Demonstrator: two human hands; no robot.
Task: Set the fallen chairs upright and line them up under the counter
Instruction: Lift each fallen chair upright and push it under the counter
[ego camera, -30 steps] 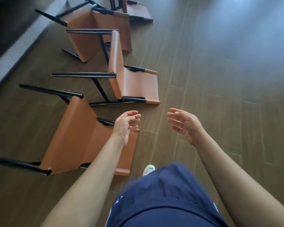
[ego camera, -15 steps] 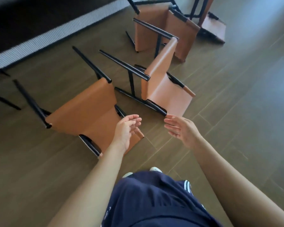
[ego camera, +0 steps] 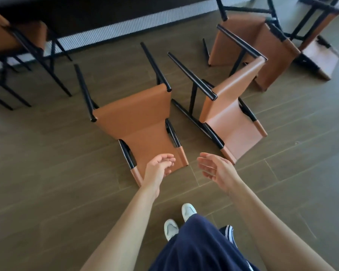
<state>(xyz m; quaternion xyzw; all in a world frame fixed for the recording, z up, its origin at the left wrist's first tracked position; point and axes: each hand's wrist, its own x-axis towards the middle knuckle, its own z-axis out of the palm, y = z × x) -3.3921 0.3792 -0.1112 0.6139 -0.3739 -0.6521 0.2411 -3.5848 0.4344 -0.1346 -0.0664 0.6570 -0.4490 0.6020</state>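
Several tan leather chairs with black metal legs lie toppled on the wood floor. The nearest chair [ego camera: 139, 122] lies on its back, legs pointing toward the counter base [ego camera: 114, 26]. A second chair [ego camera: 233, 112] lies on its side just to the right. A third chair [ego camera: 252, 47] lies farther back right. My left hand [ego camera: 159, 169] hovers empty over the nearest chair's backrest end, fingers loosely curled. My right hand [ego camera: 215, 169] is held out empty, fingers apart, between the two near chairs.
An upright chair [ego camera: 14, 38] stands at the counter on the far left. Another toppled chair [ego camera: 319, 49] lies at the far right. My feet in white shoes [ego camera: 178, 220] stand close behind the nearest chair. Bare floor spreads to the left and right of me.
The view has swung left to face the counter, bringing the nearest chair straight ahead. Both hands stay empty and raised; I have stepped closer to the chair's backrest end.
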